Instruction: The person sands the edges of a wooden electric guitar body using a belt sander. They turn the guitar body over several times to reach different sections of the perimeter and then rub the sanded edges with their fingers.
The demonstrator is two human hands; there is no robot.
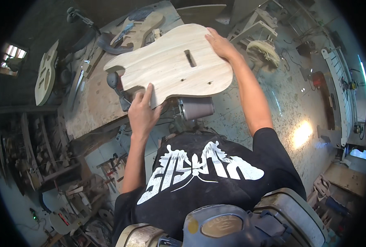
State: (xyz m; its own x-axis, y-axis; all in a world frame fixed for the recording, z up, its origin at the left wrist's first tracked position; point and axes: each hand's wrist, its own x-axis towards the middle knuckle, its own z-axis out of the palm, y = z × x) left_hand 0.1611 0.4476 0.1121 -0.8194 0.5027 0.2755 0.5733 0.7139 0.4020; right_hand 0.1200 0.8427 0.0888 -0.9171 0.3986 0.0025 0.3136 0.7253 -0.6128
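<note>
A pale, unfinished wooden guitar body (162, 61) is held up in front of me, its broad face toward me. That face has a slot and two small holes in it. My left hand (142, 114) grips the near edge by a cutaway, its index finger stretched along the wood. At the far right end, my right hand (222, 44) is closed round the rounded edge, some fingers hidden by the body. Just below the near edge sticks out a grey-brown sanding drum (198, 108); whether the wood touches it I cannot tell. Beside the left end is a black rounded knob (114, 80).
Behind the held piece is a dusty workbench (94, 109) with another guitar body (148, 26) and a lamp arm (82, 18). One more guitar body (46, 78) stands at the left. Wood offcuts (34, 144) fill a rack below it. A wooden frame (261, 24) stands at the far right.
</note>
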